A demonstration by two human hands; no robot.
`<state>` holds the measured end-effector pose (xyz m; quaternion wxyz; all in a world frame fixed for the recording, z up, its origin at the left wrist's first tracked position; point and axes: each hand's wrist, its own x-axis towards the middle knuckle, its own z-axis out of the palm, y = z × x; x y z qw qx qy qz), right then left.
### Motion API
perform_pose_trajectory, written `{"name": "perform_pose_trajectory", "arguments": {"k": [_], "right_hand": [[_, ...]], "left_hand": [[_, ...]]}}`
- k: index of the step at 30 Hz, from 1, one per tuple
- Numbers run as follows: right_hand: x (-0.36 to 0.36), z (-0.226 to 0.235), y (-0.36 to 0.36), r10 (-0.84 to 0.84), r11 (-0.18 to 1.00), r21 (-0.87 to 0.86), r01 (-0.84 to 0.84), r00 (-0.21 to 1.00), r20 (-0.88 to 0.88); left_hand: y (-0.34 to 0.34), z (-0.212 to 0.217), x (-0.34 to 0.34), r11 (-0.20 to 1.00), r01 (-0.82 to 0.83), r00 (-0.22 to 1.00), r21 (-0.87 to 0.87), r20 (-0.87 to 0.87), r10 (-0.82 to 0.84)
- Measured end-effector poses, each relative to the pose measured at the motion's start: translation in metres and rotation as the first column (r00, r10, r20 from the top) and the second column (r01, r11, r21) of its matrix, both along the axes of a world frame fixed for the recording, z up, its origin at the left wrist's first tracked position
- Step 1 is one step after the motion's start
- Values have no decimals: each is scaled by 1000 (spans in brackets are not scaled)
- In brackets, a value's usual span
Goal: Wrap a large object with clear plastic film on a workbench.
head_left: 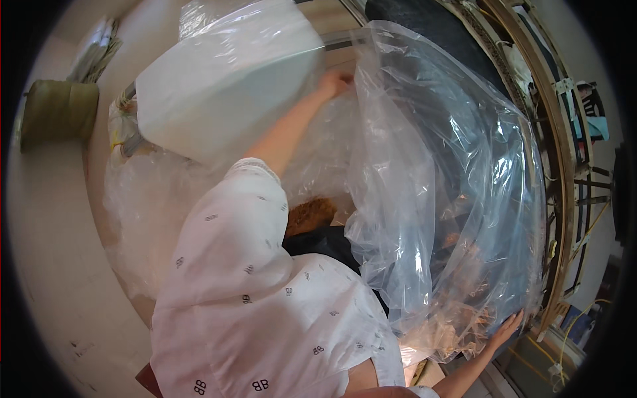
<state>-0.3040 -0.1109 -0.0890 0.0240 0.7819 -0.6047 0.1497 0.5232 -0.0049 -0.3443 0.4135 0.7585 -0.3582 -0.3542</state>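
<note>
A large clear plastic sheet (398, 179) spreads in loose, shiny folds from the top middle down to the lower right. My left hand (335, 84) reaches far forward, its fingers curled closed at the sheet's upper left edge. At the lower right, my right hand (507, 330) lies against the sheet's near right corner with its fingers stretched out. A dark bluish surface shows through the plastic, but its kind is hard to make out. Just left of my left hand stands a big white panel (225, 93), partly wrapped in clear film.
More crumpled plastic (149, 205) hangs at the left below the panel. An olive-green padded roll (60, 114) is at the far left. A wooden frame (563, 159) runs along the right side. Something brown and furry (312, 215) shows beside my body.
</note>
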Motion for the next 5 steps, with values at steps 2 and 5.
{"name": "perform_pose_trajectory", "arguments": {"k": [2, 5], "right_hand": [[-1, 1, 3, -10, 1000, 10, 10, 1000, 6], [-5, 0, 0, -44, 999, 22, 43, 998, 39]], "left_hand": [[17, 19, 20, 860, -395, 654, -322, 559, 510], [36, 82, 41, 723, -688, 567, -62, 577, 588]]}}
